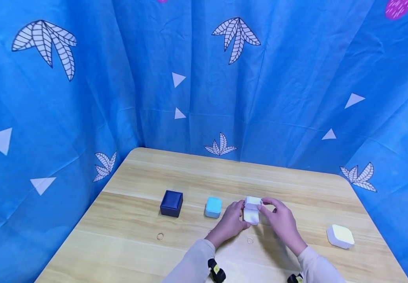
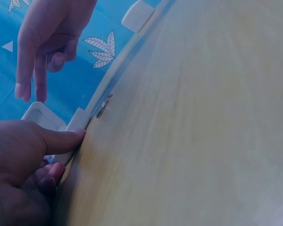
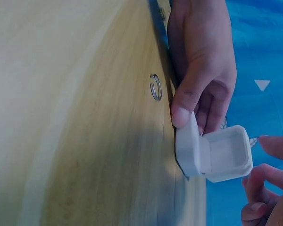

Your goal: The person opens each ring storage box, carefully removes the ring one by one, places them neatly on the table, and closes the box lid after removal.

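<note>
A small white ring box (image 1: 251, 216) stands on the table with its lid raised. My left hand (image 1: 229, 221) grips the lower part, the thumb pressed along its near side in the right wrist view. Beside the raised lid (image 3: 228, 153) is my right hand (image 1: 282, 223), its fingers loosely bent and holding nothing; its fingertips are at the lid's edge, and contact is hard to tell. A thin ring (image 1: 250, 240) lies on the wood just in front of the box, also visible as a silvery ring (image 3: 155, 87) in the right wrist view.
Left of my hands stand a light blue box (image 1: 213, 207) and a navy box (image 1: 171, 203), both closed. Another ring (image 1: 160, 236) lies before the navy one. A closed white box (image 1: 340, 236) sits at the right. Blue patterned curtain (image 1: 204, 78) surrounds the wooden table (image 1: 119, 243).
</note>
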{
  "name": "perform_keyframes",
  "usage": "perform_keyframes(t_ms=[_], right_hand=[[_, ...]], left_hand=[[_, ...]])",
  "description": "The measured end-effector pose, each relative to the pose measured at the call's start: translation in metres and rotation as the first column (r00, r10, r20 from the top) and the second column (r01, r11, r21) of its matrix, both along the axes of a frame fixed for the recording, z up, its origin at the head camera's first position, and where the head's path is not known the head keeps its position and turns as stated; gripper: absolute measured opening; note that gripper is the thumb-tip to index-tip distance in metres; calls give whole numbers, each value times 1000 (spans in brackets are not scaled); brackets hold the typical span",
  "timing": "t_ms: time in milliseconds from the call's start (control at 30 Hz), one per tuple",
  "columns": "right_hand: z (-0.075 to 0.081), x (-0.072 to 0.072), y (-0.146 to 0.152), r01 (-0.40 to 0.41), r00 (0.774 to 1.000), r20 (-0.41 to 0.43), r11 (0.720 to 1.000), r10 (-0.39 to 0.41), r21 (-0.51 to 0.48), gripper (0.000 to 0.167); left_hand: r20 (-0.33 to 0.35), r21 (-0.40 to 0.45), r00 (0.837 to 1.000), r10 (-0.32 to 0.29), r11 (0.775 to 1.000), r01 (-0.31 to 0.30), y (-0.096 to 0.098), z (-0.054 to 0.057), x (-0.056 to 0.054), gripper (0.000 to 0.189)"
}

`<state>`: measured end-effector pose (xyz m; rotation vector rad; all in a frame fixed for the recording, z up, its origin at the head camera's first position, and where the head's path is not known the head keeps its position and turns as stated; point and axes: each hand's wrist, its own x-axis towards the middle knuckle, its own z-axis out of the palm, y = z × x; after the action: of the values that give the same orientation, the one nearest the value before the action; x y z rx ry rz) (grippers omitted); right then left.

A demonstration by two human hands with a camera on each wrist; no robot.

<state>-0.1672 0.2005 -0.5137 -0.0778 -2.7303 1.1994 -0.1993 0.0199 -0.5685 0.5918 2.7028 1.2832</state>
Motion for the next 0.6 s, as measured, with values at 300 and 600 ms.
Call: perform_keyframes(t_ms=[300, 600], right_hand=[[-7, -18, 2, -24, 1000, 4, 999, 24, -29, 57], [-17, -27, 0, -46, 998, 41, 993, 51, -107, 63]], left_hand=[[6, 17, 1000, -1, 1000, 1, -1, 1, 0, 76], [2, 18, 1000, 0, 1000, 0, -1, 0, 0, 76]])
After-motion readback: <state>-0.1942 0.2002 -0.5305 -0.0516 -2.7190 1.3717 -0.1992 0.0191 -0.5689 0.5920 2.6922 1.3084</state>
